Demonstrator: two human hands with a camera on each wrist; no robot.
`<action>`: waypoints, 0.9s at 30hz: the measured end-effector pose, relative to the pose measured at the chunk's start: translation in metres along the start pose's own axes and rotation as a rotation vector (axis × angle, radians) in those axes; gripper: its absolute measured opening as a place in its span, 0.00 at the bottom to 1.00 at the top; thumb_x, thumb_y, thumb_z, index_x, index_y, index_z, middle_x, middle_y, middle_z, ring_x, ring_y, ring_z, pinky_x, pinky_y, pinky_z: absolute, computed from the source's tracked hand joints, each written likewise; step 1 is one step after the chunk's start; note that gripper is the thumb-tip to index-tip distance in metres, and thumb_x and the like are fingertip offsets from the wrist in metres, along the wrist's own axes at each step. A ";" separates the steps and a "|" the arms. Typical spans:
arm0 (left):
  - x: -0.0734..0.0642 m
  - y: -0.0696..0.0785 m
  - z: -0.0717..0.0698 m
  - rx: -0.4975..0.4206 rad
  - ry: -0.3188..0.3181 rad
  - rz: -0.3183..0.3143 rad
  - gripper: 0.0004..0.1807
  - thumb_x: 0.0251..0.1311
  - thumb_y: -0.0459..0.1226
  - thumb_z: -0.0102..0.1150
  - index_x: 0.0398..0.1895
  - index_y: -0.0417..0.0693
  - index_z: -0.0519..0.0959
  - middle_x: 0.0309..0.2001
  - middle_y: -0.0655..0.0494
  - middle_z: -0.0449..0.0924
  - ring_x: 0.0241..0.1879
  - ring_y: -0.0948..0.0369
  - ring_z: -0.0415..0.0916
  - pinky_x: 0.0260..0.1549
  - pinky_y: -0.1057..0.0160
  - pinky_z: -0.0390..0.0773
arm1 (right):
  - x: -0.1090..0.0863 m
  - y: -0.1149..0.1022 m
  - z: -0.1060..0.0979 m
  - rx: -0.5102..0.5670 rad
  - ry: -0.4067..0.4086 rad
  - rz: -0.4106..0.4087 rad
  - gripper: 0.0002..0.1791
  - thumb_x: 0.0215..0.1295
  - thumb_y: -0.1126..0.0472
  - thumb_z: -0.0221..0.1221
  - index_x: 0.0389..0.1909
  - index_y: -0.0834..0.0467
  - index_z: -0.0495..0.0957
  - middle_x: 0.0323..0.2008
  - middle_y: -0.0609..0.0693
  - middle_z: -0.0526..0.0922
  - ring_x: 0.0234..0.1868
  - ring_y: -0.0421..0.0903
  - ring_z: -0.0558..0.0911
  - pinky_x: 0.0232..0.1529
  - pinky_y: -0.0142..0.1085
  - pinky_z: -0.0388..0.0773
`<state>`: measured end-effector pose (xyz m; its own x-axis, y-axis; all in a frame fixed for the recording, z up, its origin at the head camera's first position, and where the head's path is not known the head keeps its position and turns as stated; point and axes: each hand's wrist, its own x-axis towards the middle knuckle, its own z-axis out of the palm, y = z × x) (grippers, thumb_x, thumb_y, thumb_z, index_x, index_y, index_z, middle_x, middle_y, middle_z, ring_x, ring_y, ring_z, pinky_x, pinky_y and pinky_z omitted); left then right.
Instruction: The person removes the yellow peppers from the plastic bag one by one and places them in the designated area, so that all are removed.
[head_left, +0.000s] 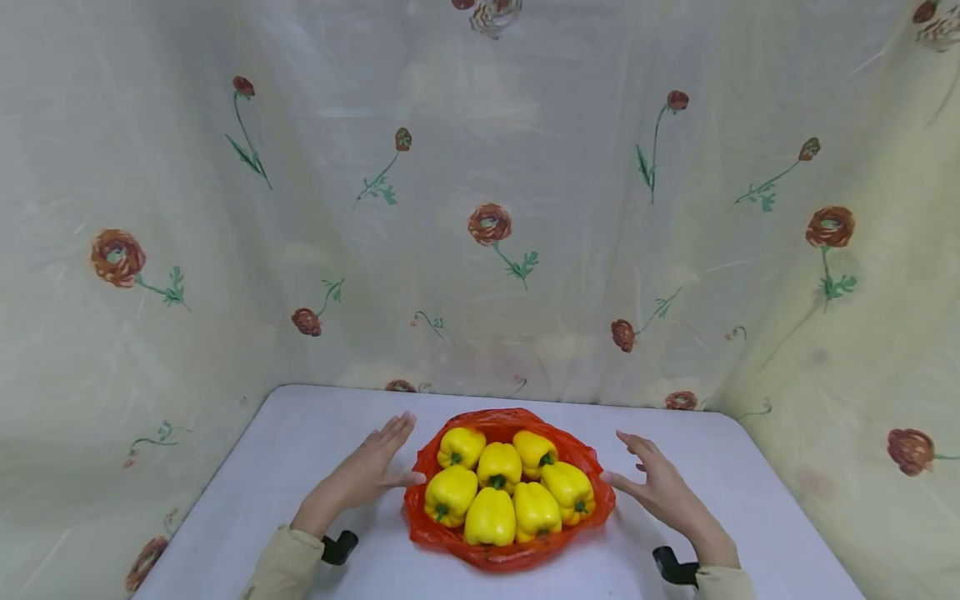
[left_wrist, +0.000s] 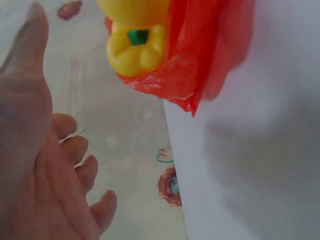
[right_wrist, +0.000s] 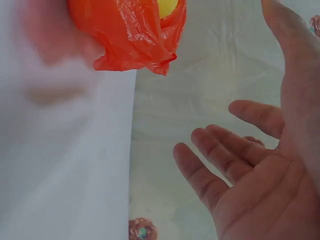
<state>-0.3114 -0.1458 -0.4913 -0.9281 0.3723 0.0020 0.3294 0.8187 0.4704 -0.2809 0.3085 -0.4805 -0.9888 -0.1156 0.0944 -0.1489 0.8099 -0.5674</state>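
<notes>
Several yellow bell peppers (head_left: 491,517) with green stems sit in a red plastic bag (head_left: 504,560), its rim spread wide around them on the white table. To the left of the bag, my left hand (head_left: 365,471) has its fingers extended and its thumb near the bag's edge. On the other side, my right hand (head_left: 660,483) is held with fingers loosely extended and thumb toward the rim. Both wrist views show gaps between the palms and the bag; neither hand holds anything. The bag's underside is hidden.
The white table (head_left: 315,425) has rounded far corners. A pale curtain (head_left: 450,275) printed with red-brown flowers hangs behind it and along both sides. Black wrist mounts (head_left: 340,547) are strapped near the beige sleeves (head_left: 281,567).
</notes>
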 end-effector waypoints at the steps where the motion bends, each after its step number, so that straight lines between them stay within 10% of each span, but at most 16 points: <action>1: 0.000 0.000 0.002 0.005 -0.015 0.007 0.56 0.52 0.64 0.59 0.78 0.56 0.43 0.79 0.57 0.39 0.78 0.54 0.37 0.74 0.44 0.43 | 0.001 0.001 0.001 0.016 0.002 0.004 0.46 0.59 0.39 0.62 0.72 0.58 0.58 0.69 0.65 0.61 0.63 0.64 0.69 0.57 0.58 0.75; 27: -0.003 0.007 0.031 0.032 -0.229 0.062 0.67 0.40 0.70 0.63 0.78 0.49 0.42 0.79 0.49 0.39 0.77 0.49 0.39 0.73 0.41 0.45 | 0.007 0.005 0.017 0.335 -0.081 0.077 0.42 0.58 0.47 0.67 0.69 0.52 0.58 0.68 0.57 0.63 0.66 0.58 0.64 0.63 0.53 0.71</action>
<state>-0.3005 -0.1277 -0.5155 -0.8434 0.5091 -0.1718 0.3934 0.8029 0.4479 -0.2883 0.3020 -0.4961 -0.9929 -0.1176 -0.0168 -0.0558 0.5858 -0.8085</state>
